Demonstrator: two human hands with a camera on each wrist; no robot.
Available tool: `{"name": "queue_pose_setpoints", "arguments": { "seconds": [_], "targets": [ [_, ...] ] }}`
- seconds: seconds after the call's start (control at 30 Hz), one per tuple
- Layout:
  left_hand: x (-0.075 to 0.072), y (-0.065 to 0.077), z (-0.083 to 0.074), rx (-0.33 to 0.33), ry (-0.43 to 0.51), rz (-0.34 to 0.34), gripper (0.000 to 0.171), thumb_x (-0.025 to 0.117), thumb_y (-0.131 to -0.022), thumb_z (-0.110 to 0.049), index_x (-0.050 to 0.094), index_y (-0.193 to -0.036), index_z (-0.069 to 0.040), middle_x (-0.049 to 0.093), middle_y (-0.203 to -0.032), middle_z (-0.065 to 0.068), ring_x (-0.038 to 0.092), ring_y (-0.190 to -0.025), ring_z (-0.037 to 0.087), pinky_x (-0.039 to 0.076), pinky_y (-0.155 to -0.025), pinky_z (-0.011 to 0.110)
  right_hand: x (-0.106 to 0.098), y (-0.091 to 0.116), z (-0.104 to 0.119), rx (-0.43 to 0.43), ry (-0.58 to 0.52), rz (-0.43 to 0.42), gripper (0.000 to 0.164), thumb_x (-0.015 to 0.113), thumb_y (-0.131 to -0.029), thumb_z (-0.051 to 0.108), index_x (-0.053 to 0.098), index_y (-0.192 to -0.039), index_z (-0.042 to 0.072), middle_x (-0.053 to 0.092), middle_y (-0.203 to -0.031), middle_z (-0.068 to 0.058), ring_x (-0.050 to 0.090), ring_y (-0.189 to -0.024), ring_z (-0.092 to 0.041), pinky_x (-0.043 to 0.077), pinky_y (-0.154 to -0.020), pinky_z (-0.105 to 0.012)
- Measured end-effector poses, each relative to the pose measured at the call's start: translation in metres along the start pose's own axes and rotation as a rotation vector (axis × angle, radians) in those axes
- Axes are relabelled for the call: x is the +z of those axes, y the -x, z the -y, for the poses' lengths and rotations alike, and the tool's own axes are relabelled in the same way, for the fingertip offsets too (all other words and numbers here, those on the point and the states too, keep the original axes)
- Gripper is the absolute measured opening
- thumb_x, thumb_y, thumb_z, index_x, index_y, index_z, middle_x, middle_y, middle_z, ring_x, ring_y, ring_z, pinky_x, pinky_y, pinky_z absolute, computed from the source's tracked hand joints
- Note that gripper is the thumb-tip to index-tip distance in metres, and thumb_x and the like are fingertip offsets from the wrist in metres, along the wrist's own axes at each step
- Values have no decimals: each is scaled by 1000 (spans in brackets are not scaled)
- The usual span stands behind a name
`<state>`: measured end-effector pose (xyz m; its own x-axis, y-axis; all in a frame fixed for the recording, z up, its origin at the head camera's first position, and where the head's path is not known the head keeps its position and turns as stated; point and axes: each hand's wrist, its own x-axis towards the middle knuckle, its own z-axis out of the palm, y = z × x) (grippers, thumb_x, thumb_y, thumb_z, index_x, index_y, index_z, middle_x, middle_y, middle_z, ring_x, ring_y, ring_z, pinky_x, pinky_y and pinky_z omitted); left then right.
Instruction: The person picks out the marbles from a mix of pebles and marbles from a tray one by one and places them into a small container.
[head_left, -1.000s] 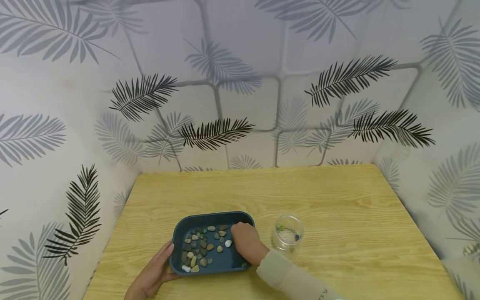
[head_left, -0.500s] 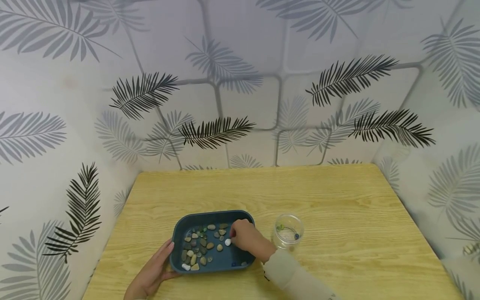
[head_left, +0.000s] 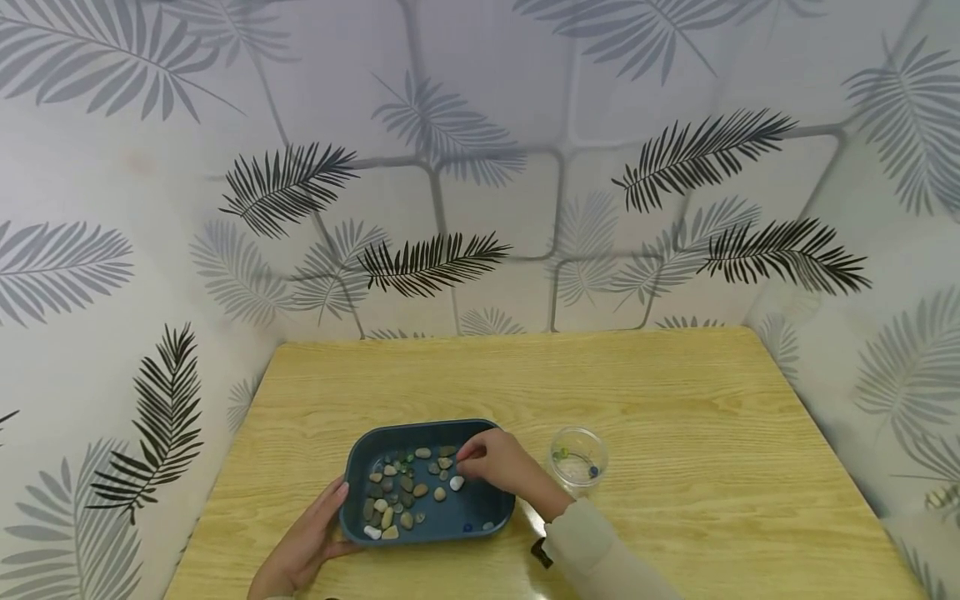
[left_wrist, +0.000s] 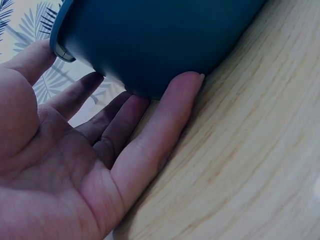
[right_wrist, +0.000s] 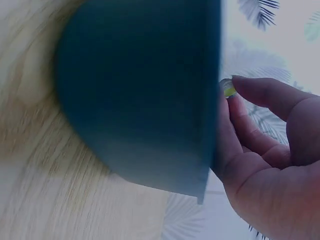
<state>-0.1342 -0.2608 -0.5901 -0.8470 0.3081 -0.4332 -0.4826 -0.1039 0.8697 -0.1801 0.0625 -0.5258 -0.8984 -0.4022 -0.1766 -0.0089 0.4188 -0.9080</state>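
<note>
A dark blue rectangular tub point(head_left: 427, 537) holds several pebbles point(head_left: 407, 503), a white stone point(head_left: 456, 482) and a blue marble point(head_left: 468, 527). With extended fingers, my left hand point(head_left: 307, 537) touches the tub's left outer wall, as the left wrist view also shows. Over the right part of the tub is my right hand point(head_left: 498, 460). In the right wrist view, its thumb and fingertip pinch a clear marble point(right_wrist: 229, 89) with yellow-green inside, just past the rim. The head view hides that marble behind the fingers.
A clear plastic cup point(head_left: 578, 487) stands on the wooden table point(head_left: 712, 467) right of the tub, close to my right forearm. It contains a few marbles, green and blue. A leaf-patterned wall covering point(head_left: 510, 208) surrounds the table's back and sides.
My right hand has risen from low inside the tub, and its thumb and fingertips now show, held together. The left hand and the tub have stayed nearly still.
</note>
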Motion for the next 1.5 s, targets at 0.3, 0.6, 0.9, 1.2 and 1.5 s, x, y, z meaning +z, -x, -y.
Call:
{"name": "queue_pose_setpoints", "arguments": {
  "seconds": [0.3,0.6,0.9,1.2,1.5],
  "targets": [
    [1,0,-1,-7,-1,2,66,37,-98,-47,12,-150,-16,10,-151,17,41,-121,28,45,-85,57,-18,26,9,-1,-214,-1,18,65,-88,19,68,-100,6,67,-91,-6,64,-85,-26,52,-78,-43],
    [2,1,-2,-3,-12,5,65,36,-98,-47,11,-150,-17,7,-152,17,40,-122,30,45,-85,57,-51,52,10,-20,-258,-88,24,64,-88,16,65,-104,-2,67,-96,-11,63,-89,-31,53,-76,-37],
    [0,0,-1,-8,0,28,67,37,-98,-47,10,-150,-16,11,-150,19,44,-119,26,45,-86,57,-87,78,-2,44,-203,-208,26,66,-87,20,64,-107,2,65,-101,-15,64,-88,-25,51,-82,-41],
    [0,0,-2,-11,10,21,67,37,-98,-47,10,-150,-15,10,-150,19,44,-119,25,45,-86,57,-109,93,-19,84,-193,-297,29,66,-87,20,63,-109,0,63,-106,-14,63,-89,-22,52,-79,-35],
    [0,1,-2,-8,8,22,67,37,-98,-46,10,-150,-14,9,-151,18,42,-121,26,45,-86,57,-110,93,-25,100,-167,-337,28,67,-87,18,63,-108,0,64,-104,-11,63,-89,-21,52,-77,-34]
  ]
}}
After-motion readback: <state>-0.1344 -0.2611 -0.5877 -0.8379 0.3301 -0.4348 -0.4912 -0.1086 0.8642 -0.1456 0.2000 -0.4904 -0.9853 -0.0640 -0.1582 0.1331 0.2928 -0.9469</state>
